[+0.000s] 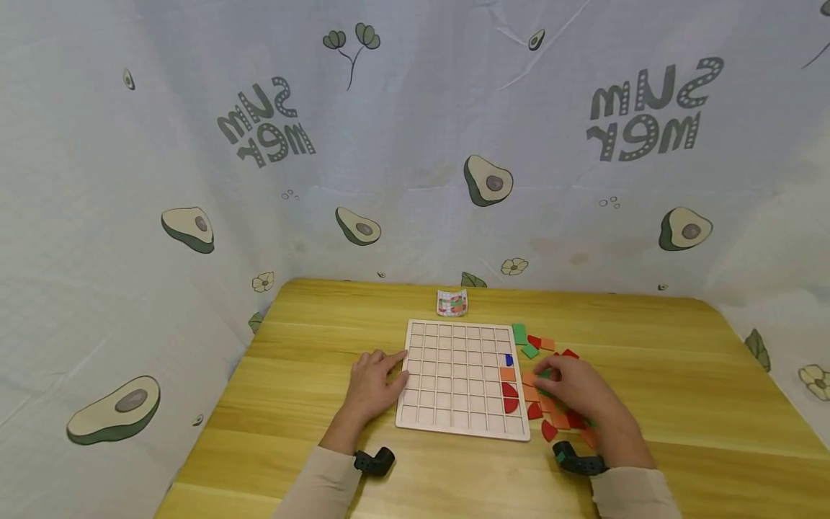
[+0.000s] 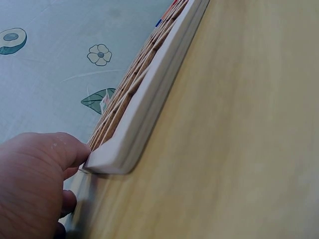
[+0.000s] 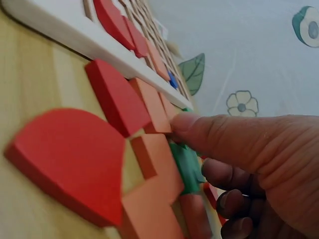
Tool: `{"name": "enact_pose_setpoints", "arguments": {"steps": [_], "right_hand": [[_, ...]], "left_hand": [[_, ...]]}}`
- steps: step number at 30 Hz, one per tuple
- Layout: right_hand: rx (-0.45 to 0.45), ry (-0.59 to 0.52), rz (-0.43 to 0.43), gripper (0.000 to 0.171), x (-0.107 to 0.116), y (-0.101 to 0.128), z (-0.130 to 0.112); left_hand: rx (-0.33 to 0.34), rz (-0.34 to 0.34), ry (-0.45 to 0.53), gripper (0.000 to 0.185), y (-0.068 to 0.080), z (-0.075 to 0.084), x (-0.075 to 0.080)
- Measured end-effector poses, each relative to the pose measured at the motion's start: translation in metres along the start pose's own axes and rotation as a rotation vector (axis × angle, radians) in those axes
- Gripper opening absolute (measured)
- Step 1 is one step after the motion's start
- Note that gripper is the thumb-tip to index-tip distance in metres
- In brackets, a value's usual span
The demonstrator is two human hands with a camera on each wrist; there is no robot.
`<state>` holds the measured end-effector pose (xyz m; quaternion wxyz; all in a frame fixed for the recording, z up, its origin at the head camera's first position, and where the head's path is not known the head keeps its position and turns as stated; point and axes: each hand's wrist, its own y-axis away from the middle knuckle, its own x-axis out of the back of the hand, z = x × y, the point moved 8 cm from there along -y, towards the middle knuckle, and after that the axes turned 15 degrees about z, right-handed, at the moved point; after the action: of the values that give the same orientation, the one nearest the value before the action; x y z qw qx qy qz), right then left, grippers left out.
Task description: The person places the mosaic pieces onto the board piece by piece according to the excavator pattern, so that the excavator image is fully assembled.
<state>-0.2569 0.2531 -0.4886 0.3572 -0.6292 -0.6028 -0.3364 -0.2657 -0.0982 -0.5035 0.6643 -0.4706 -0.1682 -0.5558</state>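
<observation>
A white cloth backdrop printed with avocados and mirrored lettering hangs on three sides, well beyond both hands. In front of it a yellow wooden table carries everything else.

A white grid board lies flat between the two hands. The left hand rests on the table against the board's left edge; its fingers lie loosely straight and slightly spread, the fingertips touching the board's corner, gripping nothing.

In the board's column nearest the right hand sit a small blue piece, an orange square and two red half-round pieces, just left of that hand's fingertips.

A loose scatter of red, orange and green tiles lies on the table beside the board's right edge, partly under the right hand. That hand's fingers are curled down over the pile; the thumb presses on a green tile with orange tiles touching it. Whether the other fingers pinch it, I cannot tell.

A small curled pattern card stands beyond the board, well ahead of both hands' fingertips
</observation>
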Motion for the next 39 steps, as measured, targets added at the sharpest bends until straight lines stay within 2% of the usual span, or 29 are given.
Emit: {"name": "enact_pose_setpoints", "arguments": {"steps": [11,18,22,33,39], "right_hand": [[-0.031,0.018,-0.001,0.035,-0.001,-0.004,0.002],[-0.020,0.057,0.008,0.031,0.001,-0.002,0.001],[-0.002,0.031,0.005,0.031,0.002,0.002,-0.008],[0.030,-0.175,-0.158,0.023,-0.020,0.017,-0.051],[0.134,-0.175,-0.200,0.022,-0.028,0.021,-0.064]], "left_hand": [[-0.003,0.003,0.009,0.043,-0.001,0.000,0.000],[0.003,-0.002,-0.005,0.042,-0.001,-0.001,-0.001],[0.007,-0.007,-0.011,0.041,0.000,-0.001,-0.002],[0.016,-0.006,0.002,0.042,0.001,0.000,-0.001],[0.009,0.005,0.004,0.041,0.001,0.000,-0.001]]}}
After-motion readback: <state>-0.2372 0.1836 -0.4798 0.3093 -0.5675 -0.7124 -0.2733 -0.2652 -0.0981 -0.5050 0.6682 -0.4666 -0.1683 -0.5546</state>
